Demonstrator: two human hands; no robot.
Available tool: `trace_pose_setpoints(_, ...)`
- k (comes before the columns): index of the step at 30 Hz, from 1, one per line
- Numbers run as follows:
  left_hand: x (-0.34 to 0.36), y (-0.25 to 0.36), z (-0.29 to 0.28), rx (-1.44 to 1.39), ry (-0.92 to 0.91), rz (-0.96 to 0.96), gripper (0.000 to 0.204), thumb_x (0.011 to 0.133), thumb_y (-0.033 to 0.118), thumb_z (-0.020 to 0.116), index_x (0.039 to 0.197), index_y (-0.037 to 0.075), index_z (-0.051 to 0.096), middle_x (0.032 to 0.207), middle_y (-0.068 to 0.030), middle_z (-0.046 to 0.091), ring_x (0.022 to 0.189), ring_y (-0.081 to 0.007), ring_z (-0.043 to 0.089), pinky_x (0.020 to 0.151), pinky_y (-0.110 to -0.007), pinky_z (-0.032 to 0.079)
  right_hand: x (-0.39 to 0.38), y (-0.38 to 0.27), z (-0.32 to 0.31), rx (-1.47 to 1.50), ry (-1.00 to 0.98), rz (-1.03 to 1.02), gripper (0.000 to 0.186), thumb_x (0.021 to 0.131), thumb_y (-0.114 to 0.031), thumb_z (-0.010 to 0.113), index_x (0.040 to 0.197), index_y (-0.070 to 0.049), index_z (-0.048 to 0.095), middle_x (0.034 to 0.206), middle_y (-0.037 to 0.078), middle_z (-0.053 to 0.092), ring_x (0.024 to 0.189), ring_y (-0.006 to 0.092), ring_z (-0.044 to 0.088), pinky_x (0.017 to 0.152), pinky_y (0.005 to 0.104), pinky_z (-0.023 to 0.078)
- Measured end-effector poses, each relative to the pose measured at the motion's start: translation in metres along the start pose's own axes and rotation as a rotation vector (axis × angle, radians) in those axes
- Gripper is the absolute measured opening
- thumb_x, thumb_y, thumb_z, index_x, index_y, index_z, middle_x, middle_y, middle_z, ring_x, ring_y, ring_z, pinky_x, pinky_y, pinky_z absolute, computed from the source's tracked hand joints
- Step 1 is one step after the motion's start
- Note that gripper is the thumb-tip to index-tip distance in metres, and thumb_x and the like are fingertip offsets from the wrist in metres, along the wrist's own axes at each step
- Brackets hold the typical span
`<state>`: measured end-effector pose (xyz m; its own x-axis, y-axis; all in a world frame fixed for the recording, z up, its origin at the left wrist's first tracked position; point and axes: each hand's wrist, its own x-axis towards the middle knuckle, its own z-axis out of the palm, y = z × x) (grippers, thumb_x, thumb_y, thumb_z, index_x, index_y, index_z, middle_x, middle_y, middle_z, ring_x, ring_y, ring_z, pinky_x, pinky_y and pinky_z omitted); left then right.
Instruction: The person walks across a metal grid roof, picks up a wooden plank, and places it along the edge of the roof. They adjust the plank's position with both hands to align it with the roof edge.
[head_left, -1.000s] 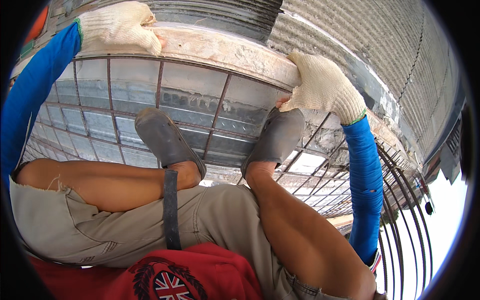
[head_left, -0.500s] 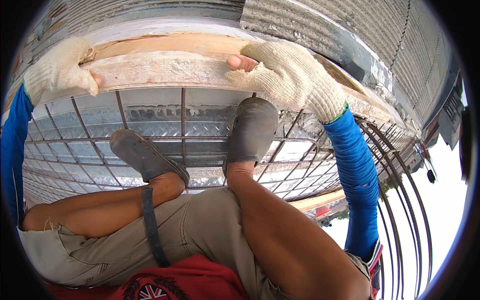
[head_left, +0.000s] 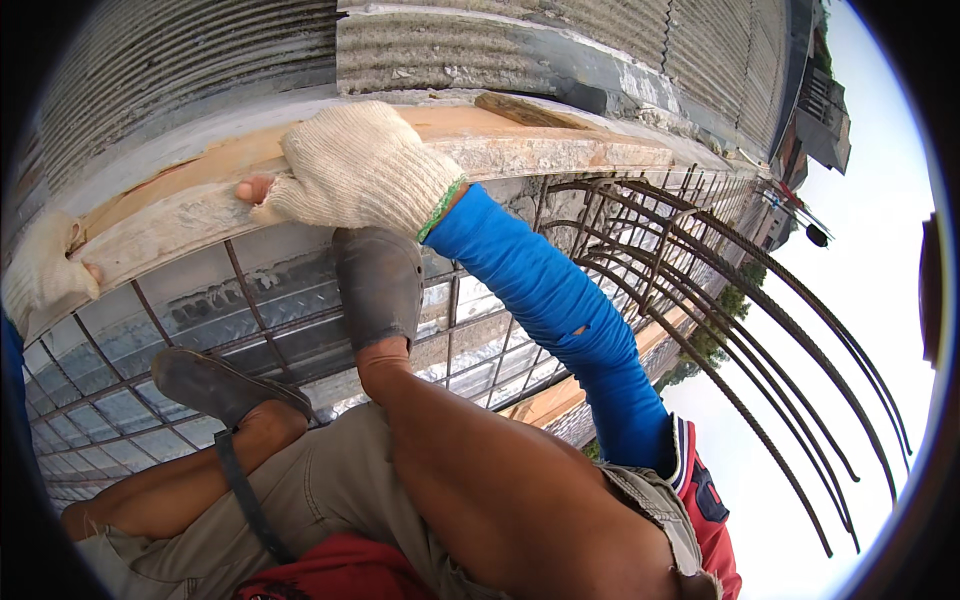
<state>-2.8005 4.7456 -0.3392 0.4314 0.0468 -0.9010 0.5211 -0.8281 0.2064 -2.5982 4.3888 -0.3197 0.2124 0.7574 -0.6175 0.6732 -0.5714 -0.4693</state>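
Note:
A long, pale wooden board (head_left: pixel 560 155), smeared with grey-white cement, runs along the top of a rebar mesh. My right hand (head_left: pixel 365 165), in a cream knit glove with a bare thumb tip, is closed over the board, thumb on the near face. At the far left my left hand (head_left: pixel 45 270), gloved the same way, also grips it, with its fingers over the top edge; the rim of the view cuts it off in part. Below the board is the rebar mesh (head_left: pixel 250 290), where my two grey rubber clogs (head_left: pixel 380 285) are braced.
Corrugated roof sheets (head_left: pixel 520 50) lie beyond the board. Long, curved rebar rods (head_left: pixel 760 290) stick out at the right against open sky. A shorter dark-faced wood piece (head_left: pixel 530 110) lies behind the board. Shiny metal sheeting (head_left: pixel 190 300) shows through the mesh.
The view has swung right, so hands, board and feet appear farther left, and more bent rods and the board's right end show. Both hands still grip the board.

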Motion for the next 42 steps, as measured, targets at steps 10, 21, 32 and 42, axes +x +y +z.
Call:
trace_pose_setpoints(10, -0.009, -0.011, -0.005, 0.003, -0.008, -0.014, 0.051, 0.063, 0.031, 0.085, 0.093, -0.009, 0.075, 0.071, -0.0191, 0.066, 0.069, -0.0268, 0.066, 0.068, -0.042, 0.052, 0.000, -0.012, -0.004, -0.011, -0.027, 0.079, 0.095, 0.093, -0.088, 0.052, 0.077, 0.001, 0.080, 0.066, 0.023, 0.070, 0.075, 0.0397, 0.078, 0.072, 0.0513, 0.063)
trace_pose_setpoints(21, -0.046, 0.039, 0.010, -0.209, 0.189, 0.047, 0.042, 0.083, 0.036, 0.080, 0.092, -0.004, 0.073, 0.075, -0.0153, 0.065, 0.074, -0.0197, 0.061, 0.071, -0.040, 0.050, -0.003, -0.018, -0.008, -0.015, -0.019, 0.131, 0.084, 0.086, -0.080, 0.058, 0.088, 0.000, 0.085, 0.080, 0.023, 0.077, 0.087, 0.0361, 0.081, 0.078, 0.0487, 0.065)
trace_pose_setpoints(32, -0.039, 0.038, 0.012, -0.133, 0.248, 0.067, 0.051, 0.082, 0.043, 0.086, 0.084, -0.006, 0.070, 0.072, -0.0168, 0.062, 0.070, -0.0209, 0.059, 0.069, -0.042, 0.049, -0.007, -0.022, -0.006, -0.026, 0.003, 0.196, 0.076, 0.079, -0.073, 0.062, 0.094, -0.003, 0.086, 0.086, 0.023, 0.079, 0.090, 0.0368, 0.081, 0.082, 0.0469, 0.065)
trace_pose_setpoints(42, -0.022, 0.031, 0.012, -0.043, 0.227, 0.055, 0.053, 0.077, 0.043, 0.089, 0.082, -0.007, 0.072, 0.067, -0.0185, 0.063, 0.066, -0.0213, 0.062, 0.066, -0.043, 0.050, -0.012, -0.022, -0.010, 0.030, -0.027, 0.225, 0.074, 0.079, -0.070, 0.064, 0.099, -0.003, 0.086, 0.095, 0.021, 0.081, 0.097, 0.0352, 0.080, 0.087, 0.0454, 0.063)
